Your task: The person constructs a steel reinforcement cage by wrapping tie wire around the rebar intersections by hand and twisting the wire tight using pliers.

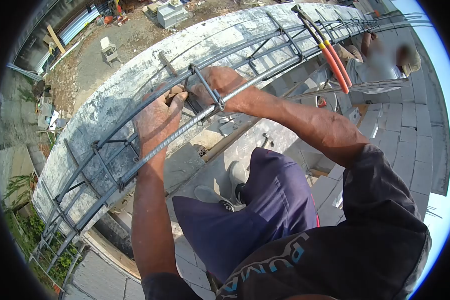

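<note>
A long curved rebar cage (pixel 163 141) with square stirrups runs across the view above a pale concrete ledge. My left hand (pixel 157 112) reaches inside the cage with its fingers pinched together beside a stirrup; what they pinch is too small to make out. My right hand (pixel 219 84) is curled at the same stirrup, close to the left fingertips, partly behind the bars. Its fingers are bent and mostly hidden, and I cannot make out what they hold. Pincers with red-orange handles (pixel 335 65) hang by their head on the cage to the right.
A person in a grey shirt (pixel 380 67) works at the far right, near the cage. Block walls (pixel 382 150) stand below right. A white plastic chair (pixel 109 50) and stacked blocks (pixel 172 15) are on the ground far below, past the concrete ledge (pixel 92 112).
</note>
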### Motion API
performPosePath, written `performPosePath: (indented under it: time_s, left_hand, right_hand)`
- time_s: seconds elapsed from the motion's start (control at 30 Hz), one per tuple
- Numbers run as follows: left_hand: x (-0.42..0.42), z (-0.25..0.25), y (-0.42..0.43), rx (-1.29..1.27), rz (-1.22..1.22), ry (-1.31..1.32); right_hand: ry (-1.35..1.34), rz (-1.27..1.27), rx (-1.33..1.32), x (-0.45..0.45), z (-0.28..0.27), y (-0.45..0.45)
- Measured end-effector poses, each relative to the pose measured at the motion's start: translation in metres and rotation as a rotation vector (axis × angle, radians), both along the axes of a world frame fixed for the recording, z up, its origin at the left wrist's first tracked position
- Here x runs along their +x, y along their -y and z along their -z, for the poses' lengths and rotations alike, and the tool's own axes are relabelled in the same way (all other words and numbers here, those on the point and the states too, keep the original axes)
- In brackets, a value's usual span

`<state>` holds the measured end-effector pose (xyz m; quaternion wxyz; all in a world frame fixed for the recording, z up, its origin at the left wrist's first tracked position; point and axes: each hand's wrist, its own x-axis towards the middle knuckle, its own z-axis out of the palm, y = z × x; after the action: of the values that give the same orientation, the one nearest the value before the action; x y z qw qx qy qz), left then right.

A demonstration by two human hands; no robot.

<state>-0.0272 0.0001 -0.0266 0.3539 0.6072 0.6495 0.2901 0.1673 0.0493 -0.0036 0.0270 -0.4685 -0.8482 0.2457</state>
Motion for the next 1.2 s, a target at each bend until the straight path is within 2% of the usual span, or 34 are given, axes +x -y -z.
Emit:
performPosePath:
  time_s: [0.07,0.13,0.23,0.27,0.37,0.4,0.5,0.67,0.8,0.9,0.93,1.0,1.07,1.17,1.2]
  left_hand:
    - [0.002,-0.007,0.002,-0.014,-0.009,-0.021]
    - [0.002,-0.005,0.005,0.054,-0.006,-0.006]
    - [0.000,0.001,0.005,0.080,0.014,0.055]
    - [-0.001,0.000,0.006,0.100,0.024,0.011]
    - [0.002,-0.004,0.007,0.157,0.039,-0.114]
    - [-0.001,0.003,0.003,0.198,0.077,-0.148]
    - [-0.004,0.008,0.000,0.193,0.067,-0.146]
    - [0.000,0.002,0.006,0.138,0.015,-0.084]
    - [-0.002,0.007,-0.001,0.158,0.053,-0.018]
    - [-0.004,0.013,-0.004,0.159,0.033,-0.034]
    - [-0.004,0.015,-0.006,0.152,0.029,-0.017]
    - [-0.004,0.015,-0.005,0.135,0.037,0.034]
    - [-0.002,0.007,-0.002,0.109,0.049,0.039]
    - [-0.007,0.019,-0.011,0.138,0.080,0.102]
    - [-0.007,0.016,-0.010,0.131,0.077,0.087]
  right_hand:
    - [-0.052,-0.242,-0.029,0.016,0.022,-0.016]
    - [-0.027,0.147,-0.581,0.006,-0.009,-0.020]
    - [-0.238,0.236,-0.627,0.011,-0.022,-0.012]
    - [-0.139,0.103,-0.514,0.015,-0.028,-0.014]
    - [-0.103,-0.310,0.356,0.036,-0.017,-0.012]
    - [-0.059,-0.376,0.266,0.036,-0.017,-0.014]
    - [0.086,-0.504,0.463,0.033,-0.016,-0.001]
    - [0.228,-0.465,0.547,0.025,-0.023,0.003]
    - [0.051,-0.669,0.689,0.033,-0.010,-0.019]
    - [0.140,-0.658,0.557,0.031,-0.020,-0.017]
    - [0.040,-0.695,0.574,0.029,-0.017,-0.019]
    - [0.042,-0.673,0.526,0.021,-0.013,-0.022]
    - [0.110,-0.567,0.427,0.016,-0.014,-0.017]
    - [0.033,-0.549,0.653,0.014,0.011,-0.023]
    - [0.106,-0.529,0.635,0.005,0.025,-0.036]
